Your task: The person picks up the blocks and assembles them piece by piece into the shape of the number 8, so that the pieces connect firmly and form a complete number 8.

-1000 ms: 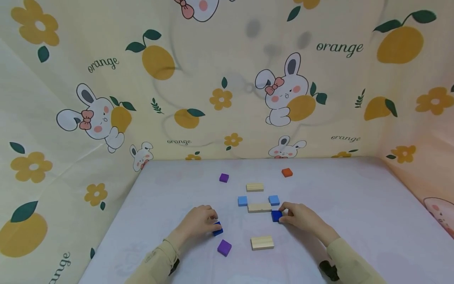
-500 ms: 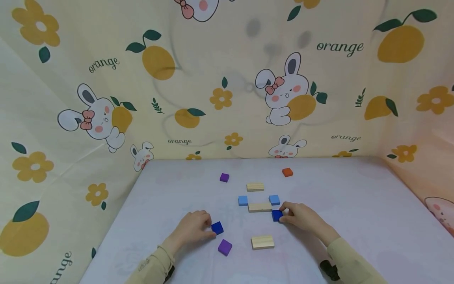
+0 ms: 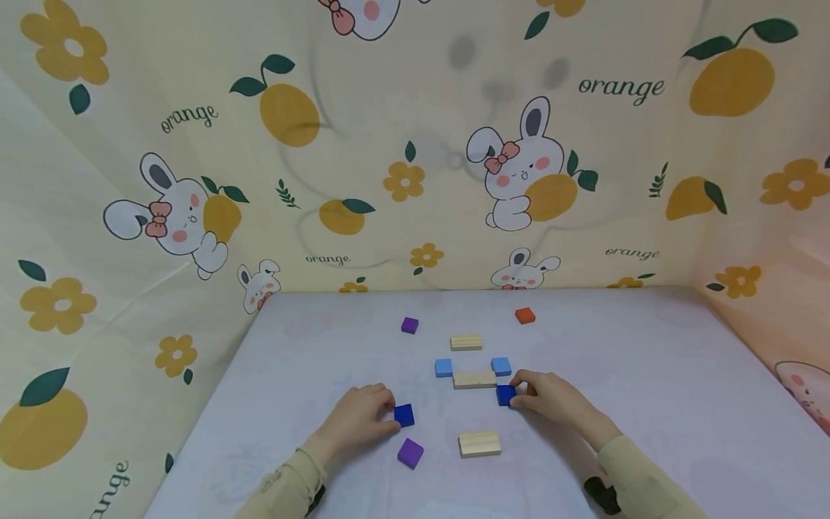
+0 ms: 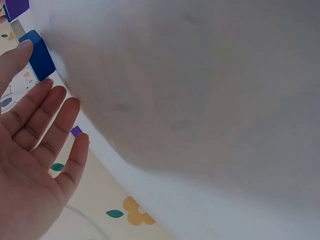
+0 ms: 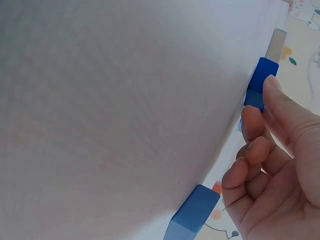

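My left hand [image 3: 358,416] pinches a dark blue block [image 3: 404,415] between thumb and forefinger. The same block [image 4: 42,57] shows in the left wrist view, the other fingers spread loosely away from it. A second dark blue block [image 3: 506,395] is pinched by my right hand [image 3: 551,395]. It stands at the right end of a flat wooden block [image 3: 474,380]. The right wrist view shows that block [image 5: 261,77] under the thumb, with the remaining fingers curled. Two light blue blocks [image 3: 444,367] flank the wooden block's far side.
A purple block [image 3: 411,453] and a wooden block [image 3: 480,444] lie nearer. Farther back are another wooden block [image 3: 466,342], a purple block [image 3: 410,325] and an orange block [image 3: 525,316]. One more blue block [image 5: 195,212] appears low in the right wrist view.
The left hand first eases back from its dark blue block, then slides it slightly right. That block has turned and sits squarer now. The right hand and its block stay put.
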Demonstrator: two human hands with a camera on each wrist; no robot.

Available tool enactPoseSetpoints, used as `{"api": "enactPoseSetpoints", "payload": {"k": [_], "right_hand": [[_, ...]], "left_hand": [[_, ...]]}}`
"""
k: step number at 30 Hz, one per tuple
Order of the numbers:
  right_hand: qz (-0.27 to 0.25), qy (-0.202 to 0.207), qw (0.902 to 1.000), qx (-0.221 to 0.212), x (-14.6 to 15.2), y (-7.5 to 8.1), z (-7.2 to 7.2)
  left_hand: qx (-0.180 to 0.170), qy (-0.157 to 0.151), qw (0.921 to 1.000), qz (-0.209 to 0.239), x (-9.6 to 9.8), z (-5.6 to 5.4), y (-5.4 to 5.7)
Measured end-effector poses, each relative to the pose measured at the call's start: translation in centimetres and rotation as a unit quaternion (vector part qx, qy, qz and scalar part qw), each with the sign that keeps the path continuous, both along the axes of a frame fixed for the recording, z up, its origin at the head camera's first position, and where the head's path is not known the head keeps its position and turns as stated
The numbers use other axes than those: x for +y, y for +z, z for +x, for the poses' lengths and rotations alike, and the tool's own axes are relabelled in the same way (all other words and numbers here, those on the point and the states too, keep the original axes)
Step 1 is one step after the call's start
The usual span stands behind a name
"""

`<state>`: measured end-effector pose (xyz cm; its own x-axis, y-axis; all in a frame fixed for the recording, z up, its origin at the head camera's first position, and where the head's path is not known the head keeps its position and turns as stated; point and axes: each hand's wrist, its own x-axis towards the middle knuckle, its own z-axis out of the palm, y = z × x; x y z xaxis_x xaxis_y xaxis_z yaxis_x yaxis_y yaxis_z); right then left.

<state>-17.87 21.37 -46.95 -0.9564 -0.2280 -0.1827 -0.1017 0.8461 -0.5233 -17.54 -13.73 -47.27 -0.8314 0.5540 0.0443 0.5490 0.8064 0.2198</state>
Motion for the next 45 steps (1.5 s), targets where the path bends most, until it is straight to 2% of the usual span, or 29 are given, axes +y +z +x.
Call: {"api": "enactPoseSetpoints", "payload": {"k": [6,14,20,26,32,38,45], "right_hand": [[0.002,-0.004,1.0000,-0.003,-0.1,0.0,0.0],[0.000,-0.004,1.0000,-0.003,-0.1,0.0,-0.1],[0.002,-0.001,1.0000,0.000,-0.3,0.3,-0.1],[0.004,0.001,1.0000,0.005,-0.4,0.4,-0.3],[0.006,-0.003,1.0000,-0.007,-0.2,0.0,0.3],[-0.003,-0.001,1.0000,0.000,-0.1,-0.1,0.5],[-0.006,0.006,0.9999,0.010,-0.1,0.0,0.1]], "left_hand": [[-0.003,-0.010,0.9999,-0.001,1.1,-0.4,0.3],[0.007,-0.036,0.9992,-0.017,3.2,-1.5,-0.1],[0.001,-0.041,0.9990,-0.017,4.9,-2.1,0.3],[0.021,-0.052,0.9983,-0.016,6.0,-2.5,0.5],[0.010,-0.053,0.9984,-0.013,7.1,-2.5,0.0],[-0.001,-0.038,0.9992,0.008,7.7,-2.5,-0.8],[-0.012,-0.038,0.9988,0.029,7.6,-2.8,-0.3]]}}
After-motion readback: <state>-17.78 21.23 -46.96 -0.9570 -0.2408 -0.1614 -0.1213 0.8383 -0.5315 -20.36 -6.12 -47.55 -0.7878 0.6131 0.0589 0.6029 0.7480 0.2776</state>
